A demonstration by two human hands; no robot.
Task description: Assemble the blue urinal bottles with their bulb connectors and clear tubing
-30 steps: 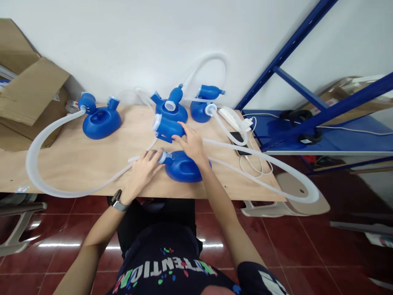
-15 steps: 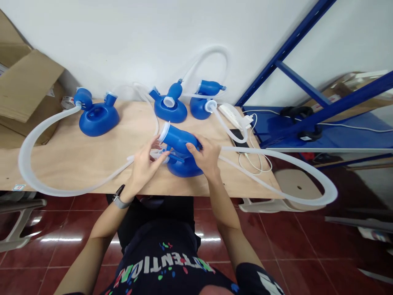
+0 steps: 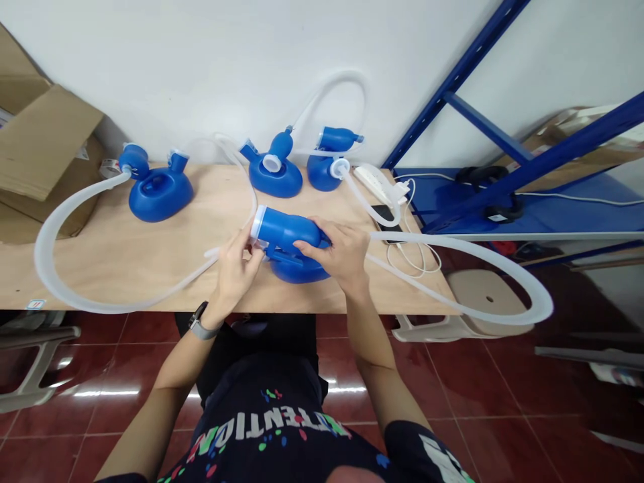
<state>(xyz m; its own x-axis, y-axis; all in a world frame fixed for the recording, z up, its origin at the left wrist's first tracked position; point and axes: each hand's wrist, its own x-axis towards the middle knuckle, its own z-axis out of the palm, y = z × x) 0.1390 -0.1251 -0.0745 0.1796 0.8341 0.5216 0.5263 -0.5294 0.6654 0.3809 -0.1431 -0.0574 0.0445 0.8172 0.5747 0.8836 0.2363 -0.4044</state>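
A blue, bottle-shaped urinal funnel (image 3: 288,228) with a white rim (image 3: 258,222) lies sideways over a blue plastic urinal bottle (image 3: 302,272) near the table's front edge. My right hand (image 3: 342,255) grips the funnel's narrow right end, thumb across its front. At the rim's lower edge, the fingers of my left hand (image 3: 237,265) are pinched together; what lies between them is partly hidden. A translucent hose (image 3: 483,249) loops out to the right from behind my right hand. The bottle's neck is mostly covered by the funnel and my left fingers.
Similar blue urinals stand at the back: one at left (image 3: 161,198), one in the middle (image 3: 276,178), one at right (image 3: 325,173). A cardboard box (image 3: 50,147) occupies the left end. A power strip (image 3: 375,184), phone (image 3: 385,216) and blue rack (image 3: 483,127) are on the right.
The funnel has turned closer to level, its rim end moving down and left. My left fingers have closed in at the rim's lower edge. The view has shifted slightly.
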